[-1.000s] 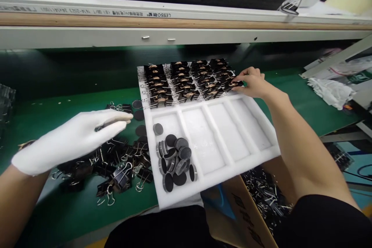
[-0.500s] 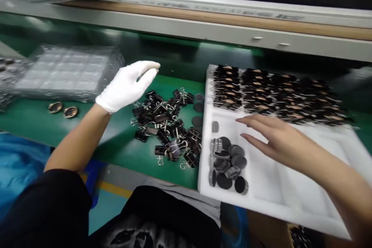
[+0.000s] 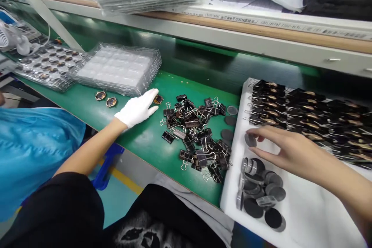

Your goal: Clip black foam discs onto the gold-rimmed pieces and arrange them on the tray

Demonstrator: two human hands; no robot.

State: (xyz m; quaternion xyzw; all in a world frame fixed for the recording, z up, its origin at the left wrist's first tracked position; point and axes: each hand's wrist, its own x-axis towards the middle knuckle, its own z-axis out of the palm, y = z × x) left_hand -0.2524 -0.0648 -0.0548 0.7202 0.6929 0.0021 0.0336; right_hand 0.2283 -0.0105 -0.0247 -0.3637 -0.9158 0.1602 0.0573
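Note:
My left hand (image 3: 138,109), in a white glove, lies low over the green table with fingers stretched and thumb apart. Its fingertips are at a round dark piece with a gold rim (image 3: 158,99), partly covered by the glove. Bare, my right hand (image 3: 283,149) pinches a grey disc (image 3: 250,140) between thumb and fingers, at the left side of a white foam tray (image 3: 232,197). Below that hand, a pile of dark discs (image 3: 263,186) lies in the tray. Black binder clips (image 3: 197,131) are heaped between my hands.
Two gold-rimmed pieces (image 3: 111,102) lie left of my glove. Behind it stand stacked clear plastic trays (image 3: 116,66); a filled tray (image 3: 52,64) is farther left. Rows of clipped pieces (image 3: 308,112) fill the foam tray's back. A shelf edge (image 3: 203,27) crosses above. A person's blue sleeve (image 3: 35,155) is at left.
The view has turned left. My left hand has come down from the air to a gold-rimmed piece on the table. My right hand has closed on the grey disc standing in the tray.

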